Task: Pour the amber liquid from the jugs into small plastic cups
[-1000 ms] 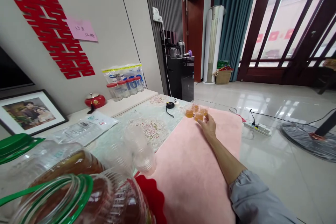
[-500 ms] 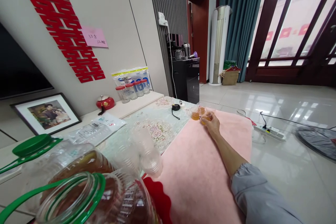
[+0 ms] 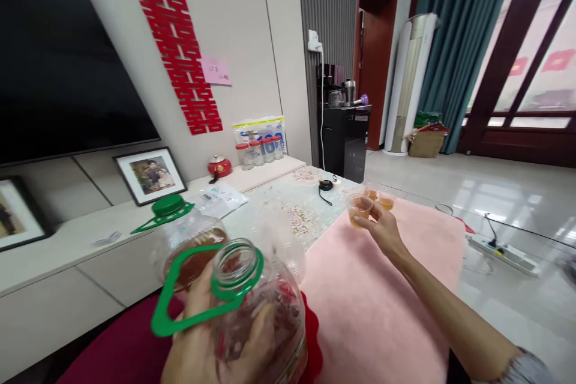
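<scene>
My left hand point(image 3: 225, 345) is closed around the body of a big clear jug point(image 3: 285, 312) with an uncapped mouth and a green ring handle point(image 3: 167, 300). Reddish-brown liquid shows inside it. Farther off, over the pink cloth point(image 3: 351, 300), my right hand point(image 3: 384, 231) grips a small clear plastic cup point(image 3: 359, 211) with amber liquid in it. Just beyond the fingers stand two more cups of amber liquid, a nearer cup point(image 3: 386, 202) and a farther cup point(image 3: 371, 194). A second jug point(image 3: 198, 246) with a green cap stands left of the held one.
Blurred clear plastic cups point(image 3: 290, 246) lie behind the held jug. A black tape measure point(image 3: 326, 185) rests on the floral tablecloth point(image 3: 279, 198). Along the wall, a white cabinet point(image 3: 90, 258) bears a framed photo point(image 3: 150, 175), a red pot point(image 3: 219, 165) and jars point(image 3: 256, 153).
The view has swung left. My left hand has come into view around the jug. The cup in my right hand now stands apart, left of the other cups.
</scene>
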Demonstrator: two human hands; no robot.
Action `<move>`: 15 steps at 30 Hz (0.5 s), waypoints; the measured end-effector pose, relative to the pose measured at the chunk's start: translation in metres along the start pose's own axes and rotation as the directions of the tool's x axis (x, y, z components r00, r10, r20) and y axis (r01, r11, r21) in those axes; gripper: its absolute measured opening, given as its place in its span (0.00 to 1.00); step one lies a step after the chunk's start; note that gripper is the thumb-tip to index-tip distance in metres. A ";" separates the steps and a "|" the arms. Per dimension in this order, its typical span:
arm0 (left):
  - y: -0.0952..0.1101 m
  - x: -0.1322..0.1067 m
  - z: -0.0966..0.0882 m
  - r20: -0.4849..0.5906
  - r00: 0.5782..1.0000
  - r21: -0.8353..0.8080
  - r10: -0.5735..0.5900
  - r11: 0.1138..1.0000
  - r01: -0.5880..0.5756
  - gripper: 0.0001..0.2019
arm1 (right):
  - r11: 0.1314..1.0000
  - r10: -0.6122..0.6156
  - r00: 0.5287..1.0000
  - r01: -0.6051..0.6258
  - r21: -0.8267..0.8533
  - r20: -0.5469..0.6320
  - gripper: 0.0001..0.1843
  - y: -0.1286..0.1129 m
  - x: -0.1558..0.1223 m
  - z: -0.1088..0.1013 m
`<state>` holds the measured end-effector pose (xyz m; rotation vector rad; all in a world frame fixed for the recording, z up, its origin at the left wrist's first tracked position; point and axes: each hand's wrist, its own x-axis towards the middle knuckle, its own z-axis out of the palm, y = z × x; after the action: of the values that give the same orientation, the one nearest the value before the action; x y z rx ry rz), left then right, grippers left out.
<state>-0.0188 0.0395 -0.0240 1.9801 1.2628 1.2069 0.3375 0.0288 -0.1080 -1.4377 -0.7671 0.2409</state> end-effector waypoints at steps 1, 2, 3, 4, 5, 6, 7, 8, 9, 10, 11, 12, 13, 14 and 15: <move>0.003 0.001 -0.001 0.008 1.000 0.033 0.002 0.999 -0.002 0.37 | 1.000 -0.011 0.999 0.010 0.021 0.036 0.33 -0.012 -0.006 0.005; 0.005 0.001 -0.001 0.022 1.000 0.053 0.005 0.999 -0.006 0.35 | 0.999 -0.024 0.997 0.021 0.041 0.073 0.34 -0.025 -0.012 0.011; 0.007 0.001 -0.001 0.024 1.000 0.037 0.004 0.999 -0.005 0.34 | 0.998 -0.038 0.993 0.032 0.058 0.110 0.34 -0.038 -0.017 0.016; 0.009 0.001 0.000 0.034 0.999 -0.001 0.009 1.000 -0.009 0.33 | 0.996 -0.053 0.988 0.043 0.074 0.148 0.34 -0.051 -0.022 0.021; 0.012 0.001 0.001 0.057 0.998 -0.036 0.021 0.999 -0.019 0.32 | 0.995 -0.070 0.980 0.054 0.089 0.186 0.34 -0.064 -0.027 0.027; 0.013 0.001 0.003 0.049 0.998 -0.046 0.029 0.999 -0.027 0.32 | 0.993 -0.089 0.970 0.068 0.101 0.225 0.34 -0.077 -0.032 0.031; 0.015 0.001 0.004 0.028 0.999 -0.034 0.039 0.999 -0.038 0.31 | 0.990 -0.118 0.958 0.091 0.112 0.260 0.34 -0.090 -0.036 0.036; 0.016 0.001 0.006 -0.010 0.999 -0.003 0.045 0.999 -0.045 0.31 | 0.985 -0.156 0.944 0.126 0.119 0.292 0.34 -0.102 -0.040 0.040; 0.017 0.001 0.007 -0.048 0.998 0.032 0.050 0.998 -0.048 0.31 | 0.978 -0.200 0.926 0.168 0.125 0.321 0.34 -0.114 -0.044 0.044; 0.017 0.001 0.008 -0.088 0.994 0.060 0.059 0.997 -0.054 0.31 | 0.968 -0.247 0.904 0.214 0.131 0.350 0.33 -0.125 -0.047 0.048; 0.017 0.001 0.009 -0.123 0.990 0.074 0.064 0.996 -0.055 0.31 | 0.956 -0.293 0.879 0.260 0.137 0.376 0.32 -0.136 -0.050 0.051; 0.016 0.000 0.010 -0.138 0.988 0.077 0.069 0.995 -0.058 0.30 | 0.942 -0.335 0.854 0.302 0.144 0.399 0.31 -0.146 -0.052 0.054; 0.016 -0.001 0.011 -0.135 0.988 0.075 0.077 0.995 -0.067 0.30 | 0.929 -0.371 0.829 0.340 0.150 0.419 0.30 -0.155 -0.054 0.057; 0.015 -0.002 0.011 -0.127 0.988 0.073 0.089 0.994 -0.080 0.30 | 0.915 -0.401 0.805 0.374 0.151 0.437 0.30 -0.163 -0.056 0.059; 0.013 -0.003 0.012 -0.120 0.988 0.072 0.099 0.993 -0.091 0.30 | 0.901 -0.430 0.785 0.408 0.150 0.446 0.30 -0.170 -0.057 0.061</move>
<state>-0.0028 0.0312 -0.0208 2.0616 1.2967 1.3686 0.2091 0.0180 0.0305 -1.1317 -1.4536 0.2622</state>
